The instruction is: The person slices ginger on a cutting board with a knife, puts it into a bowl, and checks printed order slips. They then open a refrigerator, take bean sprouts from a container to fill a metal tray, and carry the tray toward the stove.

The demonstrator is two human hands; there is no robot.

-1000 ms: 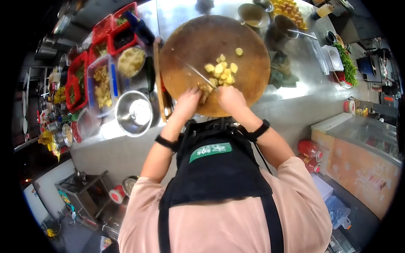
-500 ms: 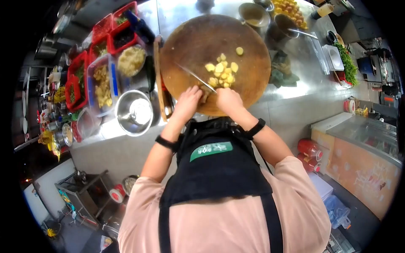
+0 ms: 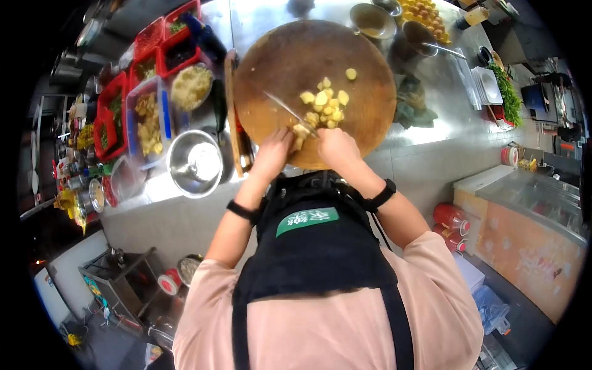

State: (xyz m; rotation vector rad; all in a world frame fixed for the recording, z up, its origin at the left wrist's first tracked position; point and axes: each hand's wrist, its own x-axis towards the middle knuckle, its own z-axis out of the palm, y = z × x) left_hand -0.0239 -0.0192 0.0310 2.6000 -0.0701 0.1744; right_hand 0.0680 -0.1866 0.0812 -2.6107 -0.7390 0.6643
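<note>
Nearest the apron [image 3: 324, 246], the hands work at the near side of the round chopping board [image 3: 271, 61]. The right hand [image 3: 338, 148] is closed around the handle of the knife [image 3: 285, 108], whose blade points away and to the left. The left hand [image 3: 274, 150] has its fingers curled onto a pale piece [image 3: 301, 135], pinning it to the board just beside the blade; the fingertips' exact placement cannot be told. Caution: the blade could nick these fingers if the piece rolls or the fingertips extend under the edge. A wet surface could cause the piece to slip. Just beyond the blade lie cut yellow pieces [image 3: 327, 108]; crowding there could deflect the knife or push pieces aside. One separate slice [image 3: 351, 74] lies farther out on the board. Left of the board, a steel bowl [image 3: 195, 163] stands at the near edge of the tabletop [image 3: 441, 80]; an elbow knock could tip it. Eggs [image 3: 425, 18] sit at the far right.
</note>
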